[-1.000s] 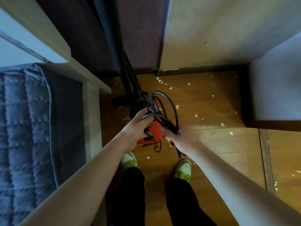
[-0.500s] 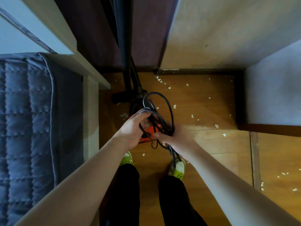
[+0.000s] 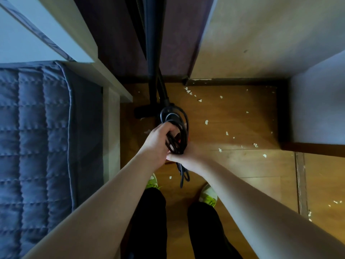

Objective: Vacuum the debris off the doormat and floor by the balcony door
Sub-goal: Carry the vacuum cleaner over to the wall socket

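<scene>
Left hand (image 3: 157, 141), right hand (image 3: 188, 156) curled, touching, arms outstretched

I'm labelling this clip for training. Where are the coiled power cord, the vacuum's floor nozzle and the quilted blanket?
coiled power cord (image 3: 177, 141): head view, on the black loops bunched between the two hands.
vacuum's floor nozzle (image 3: 142, 112): head view, on its dark left end on the floor.
quilted blanket (image 3: 33, 131): head view, mid quilting.

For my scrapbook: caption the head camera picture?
Both hands grip a coiled black cord above a scrap-littered floor.

No readable text.
No words, labels, brands or numbers can be read on anything in view.
</scene>
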Motion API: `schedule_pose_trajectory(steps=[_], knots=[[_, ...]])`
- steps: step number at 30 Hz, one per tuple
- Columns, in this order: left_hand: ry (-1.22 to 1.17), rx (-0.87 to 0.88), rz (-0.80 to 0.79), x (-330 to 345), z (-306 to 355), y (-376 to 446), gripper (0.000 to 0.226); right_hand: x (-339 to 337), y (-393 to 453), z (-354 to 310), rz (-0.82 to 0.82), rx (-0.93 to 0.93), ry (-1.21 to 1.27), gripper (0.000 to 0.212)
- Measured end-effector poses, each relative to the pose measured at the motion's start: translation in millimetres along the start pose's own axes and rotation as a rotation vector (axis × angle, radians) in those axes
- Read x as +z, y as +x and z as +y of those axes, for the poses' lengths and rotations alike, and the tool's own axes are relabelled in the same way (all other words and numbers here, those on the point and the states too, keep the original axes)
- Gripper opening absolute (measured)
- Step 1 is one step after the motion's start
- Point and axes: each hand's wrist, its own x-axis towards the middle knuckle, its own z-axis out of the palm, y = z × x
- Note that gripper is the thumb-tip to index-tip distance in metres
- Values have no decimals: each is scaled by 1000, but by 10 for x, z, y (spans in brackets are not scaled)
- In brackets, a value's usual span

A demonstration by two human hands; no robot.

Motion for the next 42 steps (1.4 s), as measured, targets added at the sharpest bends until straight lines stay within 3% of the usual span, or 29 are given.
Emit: schedule_pose_trajectory(steps=[4, 8, 16, 19, 26, 29, 39, 42], knots=[[222, 78, 9, -26, 80, 103, 22, 116, 69, 193, -1, 59, 228, 28], [321, 137, 0, -177, 148, 223, 30, 82, 158, 286, 99, 139, 202, 44], [361, 128, 214, -533, 237, 562, 26, -59, 536, 222, 360, 253, 451, 32], [377, 136, 289, -632, 328, 631, 30, -78, 741, 219, 410, 384, 485, 20], [533, 277, 226, -815, 715, 956, 83, 102, 1268, 313, 363, 451, 332, 16], [651, 330, 227, -794, 849, 1115, 92, 178, 1468, 325, 318, 400, 222, 29], [928, 434, 140, -490, 1328, 1426, 65, 228, 1761, 502, 331, 370, 290, 55], [971, 428, 137, -435, 1354, 1520, 55, 253, 1833, 620, 279, 332, 345, 51]])
